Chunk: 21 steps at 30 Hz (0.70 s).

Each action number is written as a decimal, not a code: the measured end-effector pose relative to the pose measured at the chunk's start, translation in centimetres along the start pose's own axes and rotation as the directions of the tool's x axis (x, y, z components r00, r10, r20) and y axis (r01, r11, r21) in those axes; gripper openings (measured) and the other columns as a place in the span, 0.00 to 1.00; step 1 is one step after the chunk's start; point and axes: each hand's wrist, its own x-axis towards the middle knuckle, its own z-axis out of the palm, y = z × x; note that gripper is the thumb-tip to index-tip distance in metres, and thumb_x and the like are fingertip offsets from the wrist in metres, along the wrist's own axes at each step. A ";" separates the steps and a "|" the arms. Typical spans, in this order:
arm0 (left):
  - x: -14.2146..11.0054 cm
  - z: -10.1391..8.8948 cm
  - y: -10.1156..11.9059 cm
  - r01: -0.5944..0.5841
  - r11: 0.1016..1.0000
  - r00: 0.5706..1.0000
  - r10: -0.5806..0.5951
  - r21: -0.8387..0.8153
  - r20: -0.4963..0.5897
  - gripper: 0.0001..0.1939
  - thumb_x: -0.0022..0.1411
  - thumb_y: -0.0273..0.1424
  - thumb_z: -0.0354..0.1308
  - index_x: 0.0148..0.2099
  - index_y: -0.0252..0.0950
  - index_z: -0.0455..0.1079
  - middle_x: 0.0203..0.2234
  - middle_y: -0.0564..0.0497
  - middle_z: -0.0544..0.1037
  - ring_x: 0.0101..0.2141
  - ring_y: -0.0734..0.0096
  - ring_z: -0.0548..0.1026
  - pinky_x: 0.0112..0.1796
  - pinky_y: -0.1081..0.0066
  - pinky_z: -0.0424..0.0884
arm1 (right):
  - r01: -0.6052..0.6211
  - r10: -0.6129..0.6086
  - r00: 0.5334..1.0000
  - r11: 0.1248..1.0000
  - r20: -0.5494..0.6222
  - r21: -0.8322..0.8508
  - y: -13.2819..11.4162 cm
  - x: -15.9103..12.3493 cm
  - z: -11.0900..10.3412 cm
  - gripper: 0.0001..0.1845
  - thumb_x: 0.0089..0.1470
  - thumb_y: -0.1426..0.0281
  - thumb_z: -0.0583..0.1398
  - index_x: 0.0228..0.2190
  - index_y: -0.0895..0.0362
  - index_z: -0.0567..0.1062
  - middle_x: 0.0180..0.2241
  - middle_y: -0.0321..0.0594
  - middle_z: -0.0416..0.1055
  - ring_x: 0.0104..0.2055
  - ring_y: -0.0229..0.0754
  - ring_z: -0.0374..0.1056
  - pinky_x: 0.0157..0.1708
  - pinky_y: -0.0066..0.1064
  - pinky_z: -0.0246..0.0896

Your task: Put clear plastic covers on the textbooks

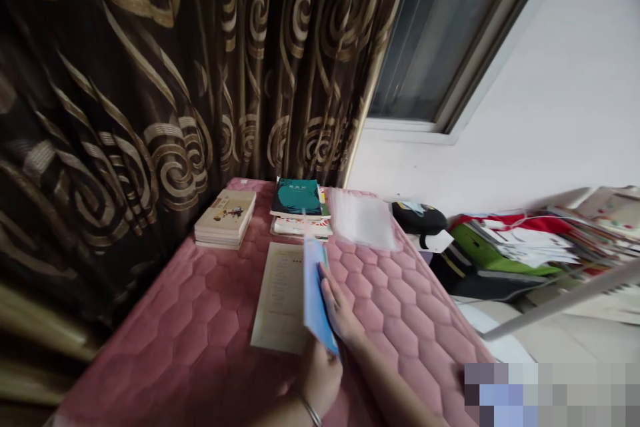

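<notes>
A thin blue book (318, 297) stands upright between my hands, nearly edge-on to me. My left hand (321, 368), with a bracelet at the wrist, is closed around its lower end. Pressed along the book's right side is my right hand (341, 307), its fingers partly hidden. Just left of the book, a pale printed sheet or opened page (280, 293) lies flat on the pink quilted cover (215, 327). Beyond it sits a pile of books topped by a teal book (299, 197).
A stack of beige books (226, 217) is at the far left. Clear plastic sheets or sleeves (365, 220) lie right of the teal book. A black pouch (419, 217) and heaped papers and bags (520, 240) fill the right side. Patterned curtains (260, 67) hang behind.
</notes>
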 end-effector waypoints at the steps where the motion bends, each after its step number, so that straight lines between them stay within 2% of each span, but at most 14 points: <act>1: -0.6 -0.2 -0.1 0.062 0.996 0.998 -0.061 -0.067 0.012 0.17 0.49 0.28 0.56 0.44 0.36 0.70 0.39 0.45 0.78 0.48 0.55 0.72 0.54 0.59 0.64 | 0.006 -0.006 1.000 1.000 0.023 0.002 -0.3 0.2 0.3 0.30 0.64 0.55 0.41 0.60 0.56 0.59 0.61 0.45 0.57 0.63 0.45 0.51 0.61 0.43 0.51; 3: -1.4 -0.2 -0.4 0.176 0.931 0.984 -0.175 -0.321 0.034 0.15 0.49 0.31 0.58 0.42 0.37 0.68 0.40 0.46 0.77 0.48 0.57 0.72 0.51 0.61 0.67 | 0.021 -0.020 0.996 1.000 0.088 -0.003 -0.7 0.4 0.6 0.32 0.63 0.54 0.42 0.61 0.59 0.57 0.63 0.47 0.51 0.66 0.46 0.44 0.63 0.45 0.44; 5: -1.9 0.0 -0.7 0.253 0.760 0.960 -0.276 -0.598 0.056 0.12 0.52 0.33 0.57 0.41 0.39 0.66 0.46 0.46 0.75 0.51 0.60 0.71 0.49 0.63 0.69 | 0.063 -0.055 0.988 0.997 0.146 -0.050 -0.9 0.6 0.8 0.33 0.62 0.53 0.43 0.61 0.61 0.56 0.64 0.48 0.48 0.67 0.48 0.40 0.64 0.48 0.41; 7: -2.3 0.0 -0.8 0.309 0.591 0.927 -0.364 -0.745 0.095 0.08 0.55 0.33 0.54 0.39 0.39 0.65 0.48 0.45 0.73 0.51 0.64 0.71 0.49 0.65 0.69 | 0.106 -0.086 0.982 0.988 0.166 -0.114 -0.8 0.6 0.9 0.32 0.62 0.54 0.45 0.61 0.59 0.57 0.65 0.48 0.47 0.67 0.49 0.38 0.64 0.50 0.41; 10: -3.4 -0.4 -0.9 0.467 0.531 0.868 -0.427 -0.707 0.253 0.08 0.52 0.31 0.56 0.38 0.39 0.65 0.44 0.44 0.75 0.46 0.66 0.75 0.50 0.64 0.67 | 0.151 -0.111 0.976 0.965 0.189 -0.214 -0.5 0.5 1.3 0.30 0.62 0.55 0.47 0.60 0.57 0.59 0.65 0.46 0.47 0.67 0.51 0.38 0.63 0.50 0.42; 12: -4.2 -1.0 -0.6 0.601 0.589 0.799 -0.432 -0.541 0.417 0.12 0.49 0.30 0.58 0.39 0.38 0.65 0.41 0.44 0.76 0.43 0.64 0.76 0.48 0.60 0.68 | 0.171 -0.113 0.971 0.945 0.211 -0.278 -0.3 0.4 1.7 0.30 0.62 0.56 0.47 0.60 0.58 0.60 0.64 0.46 0.48 0.67 0.52 0.38 0.63 0.51 0.42; 13: -4.5 -1.4 -0.4 0.617 0.655 0.776 -0.417 -0.436 0.473 0.13 0.49 0.29 0.58 0.40 0.37 0.66 0.40 0.44 0.76 0.41 0.63 0.76 0.47 0.58 0.68 | 0.180 -0.116 0.970 0.935 0.216 -0.305 -0.2 0.3 1.8 0.30 0.62 0.56 0.47 0.60 0.59 0.60 0.64 0.47 0.49 0.67 0.52 0.39 0.63 0.51 0.42; 14: -4.7 -1.9 0.0 0.563 0.753 0.791 -0.373 -0.339 0.485 0.12 0.49 0.28 0.57 0.39 0.37 0.67 0.39 0.44 0.77 0.41 0.63 0.76 0.46 0.58 0.69 | 0.189 -0.121 0.969 0.926 0.216 -0.327 -0.1 0.3 2.0 0.30 0.62 0.56 0.47 0.60 0.59 0.60 0.64 0.47 0.49 0.67 0.53 0.39 0.63 0.51 0.42; 15: -4.6 -2.4 0.5 0.428 0.869 0.846 -0.287 -0.250 0.450 0.10 0.50 0.27 0.56 0.39 0.37 0.67 0.38 0.45 0.77 0.41 0.63 0.75 0.46 0.57 0.69 | 0.198 -0.128 0.968 0.918 0.215 -0.344 0.0 0.3 2.1 0.30 0.62 0.57 0.48 0.60 0.59 0.60 0.64 0.47 0.49 0.67 0.53 0.39 0.63 0.52 0.42; 16: -4.2 -3.1 1.0 0.227 0.963 0.912 -0.158 -0.145 0.378 0.09 0.52 0.25 0.53 0.38 0.38 0.68 0.39 0.45 0.76 0.42 0.63 0.74 0.47 0.58 0.68 | 0.207 -0.136 0.967 0.911 0.216 -0.356 0.2 0.3 2.2 0.29 0.62 0.58 0.48 0.59 0.59 0.60 0.64 0.48 0.49 0.67 0.54 0.40 0.62 0.53 0.43; 17: -3.6 -3.8 1.5 -0.006 1.000 0.957 0.010 -0.014 0.289 0.10 0.54 0.24 0.50 0.37 0.38 0.69 0.39 0.46 0.76 0.43 0.64 0.73 0.48 0.59 0.67 | 0.216 -0.142 0.966 0.906 0.218 -0.365 0.3 0.3 2.3 0.28 0.62 0.58 0.49 0.59 0.59 0.61 0.64 0.48 0.50 0.66 0.54 0.41 0.62 0.53 0.43; 18: -2.7 -4.5 1.9 -0.199 0.969 0.963 0.166 0.147 0.210 0.12 0.55 0.22 0.48 0.38 0.38 0.69 0.40 0.46 0.75 0.46 0.64 0.72 0.51 0.59 0.66 | 0.223 -0.147 0.964 0.902 0.221 -0.370 0.4 0.4 2.4 0.28 0.62 0.60 0.49 0.59 0.58 0.61 0.63 0.48 0.50 0.66 0.54 0.41 0.62 0.54 0.44; 19: -1.8 -5.2 2.3 -0.309 0.899 0.948 0.266 0.309 0.172 0.14 0.55 0.20 0.45 0.39 0.38 0.69 0.41 0.46 0.75 0.47 0.63 0.71 0.52 0.59 0.65 | 0.230 -0.153 0.962 0.900 0.225 -0.370 0.5 0.4 2.4 0.27 0.62 0.61 0.49 0.59 0.58 0.61 0.63 0.48 0.50 0.66 0.54 0.41 0.62 0.54 0.44; 21: 0.1 -6.2 2.4 -0.365 0.750 0.929 0.333 0.552 0.161 0.18 0.57 0.19 0.43 0.42 0.37 0.70 0.45 0.44 0.74 0.54 0.62 0.66 0.55 0.57 0.61 | 0.247 -0.172 0.958 0.900 0.229 -0.358 0.7 0.4 2.3 0.26 0.62 0.64 0.48 0.59 0.59 0.61 0.63 0.49 0.50 0.66 0.54 0.41 0.61 0.54 0.45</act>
